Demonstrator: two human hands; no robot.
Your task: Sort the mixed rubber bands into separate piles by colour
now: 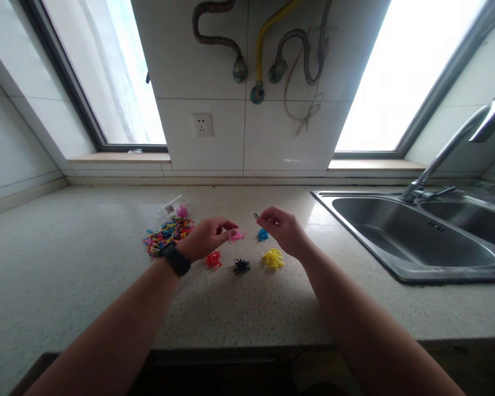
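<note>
Between the thumb and fingertips of my right hand point(284, 226) is a small black rubber band point(256, 216), raised above the counter. My left hand point(209, 237), with a dark watch on its wrist, has thumb and fingers apart beside a pink pile of bands point(236, 236), and I see nothing in it. A blue pile point(263, 235) lies just left of my right hand. Nearer to me are a red pile point(214, 259), a black pile point(242, 266) and a yellow pile point(273, 258). Partly behind my left hand spreads a mixed multicoloured heap point(169, 235).
Behind the mixed heap lie a clear plastic packet point(169, 208) and a round pink item point(182, 211). A steel sink point(412, 234) with a faucet point(449, 146) is set into the counter point(86, 264) at right. Hoses and a socket point(203, 125) are on the wall.
</note>
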